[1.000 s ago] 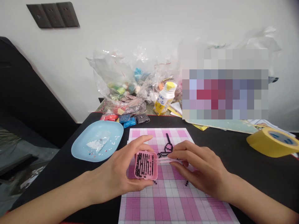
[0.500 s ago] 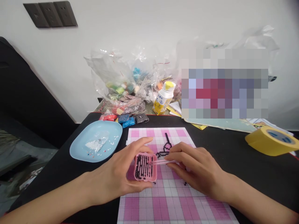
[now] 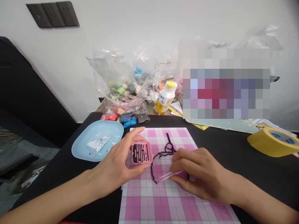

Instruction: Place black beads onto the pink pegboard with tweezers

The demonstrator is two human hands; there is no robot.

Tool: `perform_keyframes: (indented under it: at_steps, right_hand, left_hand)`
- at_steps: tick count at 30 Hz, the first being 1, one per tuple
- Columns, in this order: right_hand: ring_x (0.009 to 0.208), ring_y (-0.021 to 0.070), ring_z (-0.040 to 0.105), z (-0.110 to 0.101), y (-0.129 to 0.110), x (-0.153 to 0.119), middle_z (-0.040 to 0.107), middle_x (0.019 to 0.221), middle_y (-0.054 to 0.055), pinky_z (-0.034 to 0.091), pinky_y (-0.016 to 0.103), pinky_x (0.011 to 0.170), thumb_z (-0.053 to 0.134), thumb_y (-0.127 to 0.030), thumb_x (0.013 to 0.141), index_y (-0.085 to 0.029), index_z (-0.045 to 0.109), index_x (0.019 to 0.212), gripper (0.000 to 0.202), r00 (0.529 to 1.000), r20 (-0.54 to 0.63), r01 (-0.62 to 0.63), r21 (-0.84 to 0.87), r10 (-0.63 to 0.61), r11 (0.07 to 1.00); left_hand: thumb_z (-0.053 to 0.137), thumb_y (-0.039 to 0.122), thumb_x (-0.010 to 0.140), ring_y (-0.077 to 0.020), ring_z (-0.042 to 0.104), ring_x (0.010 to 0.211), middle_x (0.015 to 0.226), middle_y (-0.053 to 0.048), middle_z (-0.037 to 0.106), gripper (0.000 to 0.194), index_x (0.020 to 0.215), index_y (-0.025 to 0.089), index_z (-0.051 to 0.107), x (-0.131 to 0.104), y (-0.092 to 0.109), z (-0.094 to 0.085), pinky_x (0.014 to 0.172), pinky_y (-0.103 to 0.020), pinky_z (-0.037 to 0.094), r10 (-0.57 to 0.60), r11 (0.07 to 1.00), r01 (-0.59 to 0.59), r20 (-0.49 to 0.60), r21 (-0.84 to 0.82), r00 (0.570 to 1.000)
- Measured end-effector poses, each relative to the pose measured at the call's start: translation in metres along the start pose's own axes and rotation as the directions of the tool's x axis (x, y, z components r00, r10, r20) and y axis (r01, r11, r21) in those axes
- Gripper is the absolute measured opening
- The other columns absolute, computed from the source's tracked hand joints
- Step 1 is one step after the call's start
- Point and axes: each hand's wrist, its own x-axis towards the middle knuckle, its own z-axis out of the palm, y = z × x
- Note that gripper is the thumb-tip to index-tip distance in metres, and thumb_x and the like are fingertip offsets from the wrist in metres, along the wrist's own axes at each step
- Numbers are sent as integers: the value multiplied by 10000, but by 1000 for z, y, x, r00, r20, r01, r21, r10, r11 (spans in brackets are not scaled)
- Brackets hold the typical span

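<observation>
My left hand (image 3: pixel 118 160) grips a small pink tray (image 3: pixel 150 152) between thumb and fingers, tilted toward me above the pegboard. Black beads lie in it, many lined up in ridged rows. In my right hand (image 3: pixel 201 174) is a pair of pink tweezers (image 3: pixel 168 176), blurred, with tips low over the board; whether they pinch a bead I cannot tell. The pink-and-white checked pegboard (image 3: pixel 140 207) carries a black bead outline (image 3: pixel 152 172), a straight stem at the top and a curve down the left. My right hand hides part of its right side.
A blue plate (image 3: pixel 79 149) with a bag of white beads stands at left. Small colored bead packets (image 3: pixel 130 122), a yellow-and-white carton (image 3: pixel 164 99) and clear plastic bags (image 3: pixel 112 68) are behind the board. A yellow tape roll (image 3: pixel 266 146) lies at right.
My left hand has lifted the tray up and left, uncovering the outline's left curve. The tweezers have come out of the tray and moved down and right, over the board.
</observation>
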Motion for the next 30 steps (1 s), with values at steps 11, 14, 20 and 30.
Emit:
perform_keyframes:
  at_steps: [11, 14, 20, 30]
  right_hand:
    - [599, 91, 516, -2, -1, 3, 593, 784, 8, 365, 220, 496, 543, -242, 952, -182, 576, 910, 81, 999, 40, 30, -15, -30, 999]
    - [592, 91, 507, -2, -1, 3, 595, 780, 7, 367, 221, 498, 537, -241, 955, -180, 583, 911, 88, 999, 39, 35, -20, -34, 999]
    - [582, 88, 487, -2, 0, 4, 595, 775, 6, 368, 218, 498, 532, -242, 957, -177, 596, 907, 104, 998, 43, 39, -14, -39, 999]
    - [583, 87, 491, -1, 0, 4, 600, 778, 8, 370, 220, 496, 529, -254, 964, -173, 607, 913, 124, 998, 38, 49, -27, -48, 998]
  left_hand:
    - [730, 244, 809, -158, 636, 939, 1152, 60, 645, 760, 1397, 382, 268, -1, 1, 0, 917, -298, 480, 6, 1000, -6, 10, -20, 1000]
    - [735, 241, 808, -160, 638, 936, 1152, 53, 645, 767, 1401, 376, 268, -1, 1, 1, 900, -294, 485, 10, 1000, -9, 14, -22, 1000]
    - [742, 224, 804, -151, 639, 949, 1165, 57, 638, 793, 1407, 392, 254, 0, -1, 1, 908, -276, 481, 35, 999, -35, 27, -27, 999]
    - [744, 211, 800, -138, 644, 930, 1161, 71, 632, 808, 1400, 425, 247, -1, -2, 0, 904, -264, 489, 50, 998, -49, 44, -32, 998]
